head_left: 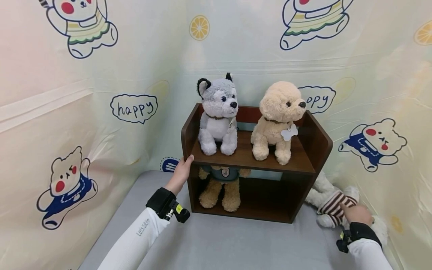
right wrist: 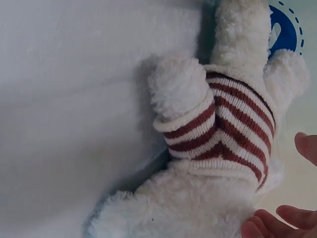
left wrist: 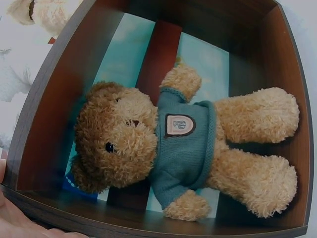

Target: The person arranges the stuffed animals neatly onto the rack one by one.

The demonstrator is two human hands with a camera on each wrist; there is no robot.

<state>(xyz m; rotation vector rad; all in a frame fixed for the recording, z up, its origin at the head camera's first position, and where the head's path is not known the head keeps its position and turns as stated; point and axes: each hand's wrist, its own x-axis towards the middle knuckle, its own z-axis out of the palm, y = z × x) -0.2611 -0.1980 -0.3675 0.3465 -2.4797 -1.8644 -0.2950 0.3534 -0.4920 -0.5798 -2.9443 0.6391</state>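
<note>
My left hand holds the left side panel of a dark brown wooden shelf, with the thumb at its front edge. A grey and white husky plush and a cream dog plush with a bone-shaped tag sit on the upper board. Below, a brown teddy bear in a teal sweater sits in the lower compartment. At the right, a white plush toy in a red-brown striped sweater lies on its back. My right hand hovers beside it, thumb and fingers apart.
The shelf stands on a grey surface. Behind and beside it hangs a pale printed cloth with cartoon bears. The white plush lies between the shelf's right side and the cloth.
</note>
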